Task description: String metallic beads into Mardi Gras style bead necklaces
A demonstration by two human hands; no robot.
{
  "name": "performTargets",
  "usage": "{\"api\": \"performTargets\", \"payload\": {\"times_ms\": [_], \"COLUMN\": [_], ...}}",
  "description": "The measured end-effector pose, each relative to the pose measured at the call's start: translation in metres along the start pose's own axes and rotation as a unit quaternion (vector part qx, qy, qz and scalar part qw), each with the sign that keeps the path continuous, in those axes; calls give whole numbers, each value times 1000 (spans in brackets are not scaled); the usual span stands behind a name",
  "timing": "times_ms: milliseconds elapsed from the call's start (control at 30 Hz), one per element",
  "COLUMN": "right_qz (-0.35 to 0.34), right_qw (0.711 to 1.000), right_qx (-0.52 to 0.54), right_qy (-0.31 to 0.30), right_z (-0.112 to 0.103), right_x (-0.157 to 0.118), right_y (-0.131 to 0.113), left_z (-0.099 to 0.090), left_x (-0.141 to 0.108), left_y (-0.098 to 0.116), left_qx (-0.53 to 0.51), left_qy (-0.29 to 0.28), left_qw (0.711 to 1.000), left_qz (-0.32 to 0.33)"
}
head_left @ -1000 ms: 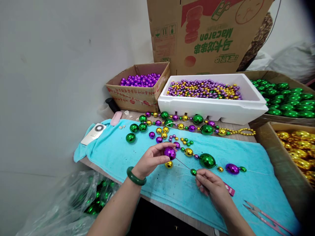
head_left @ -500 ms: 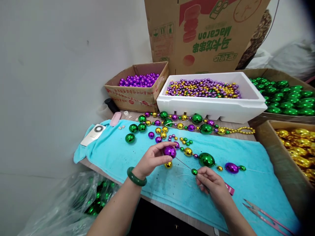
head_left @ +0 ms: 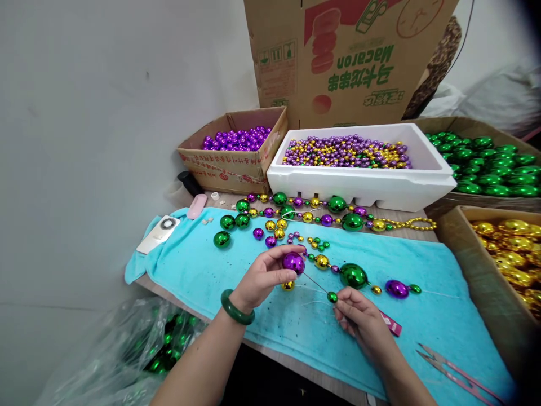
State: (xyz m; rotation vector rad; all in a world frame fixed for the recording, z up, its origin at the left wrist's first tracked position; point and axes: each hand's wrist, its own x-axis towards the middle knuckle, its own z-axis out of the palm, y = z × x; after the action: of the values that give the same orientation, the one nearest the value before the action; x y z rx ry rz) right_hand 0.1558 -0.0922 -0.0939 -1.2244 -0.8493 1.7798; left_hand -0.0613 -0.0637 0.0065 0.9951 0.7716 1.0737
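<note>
My left hand (head_left: 262,277), with a green bangle (head_left: 237,308) at its wrist, grips a large shiny purple bead (head_left: 293,263) between thumb and fingers. A thin needle (head_left: 315,283) runs from that bead down to a small green bead (head_left: 332,296). My right hand (head_left: 359,317) is closed in a pinch on the needle, right behind the green bead. Just beyond my hands lies a strung row with a big green oval bead (head_left: 354,276) and a purple oval bead (head_left: 397,289). A gold bead (head_left: 288,285) sits under my left hand.
Pink-handled snips (head_left: 454,372) lie on the blue towel (head_left: 443,316) at right. Loose green beads (head_left: 222,239) rest at left. Behind stand a white foam box (head_left: 359,183) and a carton of purple beads (head_left: 224,169). A carton of gold beads (head_left: 460,270) is at right.
The view has shifted slightly. My hands keep their grips; the purple bead has turned a little and sits slightly closer to the green bead.
</note>
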Motion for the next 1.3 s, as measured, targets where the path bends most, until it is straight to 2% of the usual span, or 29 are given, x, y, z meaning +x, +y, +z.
{"api": "performTargets", "payload": {"times_ms": [367, 633, 767, 1033, 1200, 1300], "right_qz": [2, -4, -26, -2, 1, -19], "right_qw": [1000, 1000, 999, 1000, 999, 1000], "right_qx": [14, 16, 17, 26, 33, 16], "right_qy": [-15, 12, 27, -9, -9, -4], "right_z": [-1, 1, -1, -3, 2, 1], "right_x": [-1, -3, -3, 1, -1, 0], "right_y": [0, 0, 0, 3, 3, 1], "left_z": [6, 7, 8, 7, 6, 6], "left_x": [-1, -2, -2, -2, -2, -3], "left_y": [-2, 0, 1, -2, -4, -4], "left_qx": [-64, -7, 40, -11, 19, 65], "left_qy": [15, 18, 39, 16, 37, 32], "left_qw": [998, 1000, 998, 1000, 999, 997], "left_qz": [-17, -3, 12, -20, -4, 2]}}
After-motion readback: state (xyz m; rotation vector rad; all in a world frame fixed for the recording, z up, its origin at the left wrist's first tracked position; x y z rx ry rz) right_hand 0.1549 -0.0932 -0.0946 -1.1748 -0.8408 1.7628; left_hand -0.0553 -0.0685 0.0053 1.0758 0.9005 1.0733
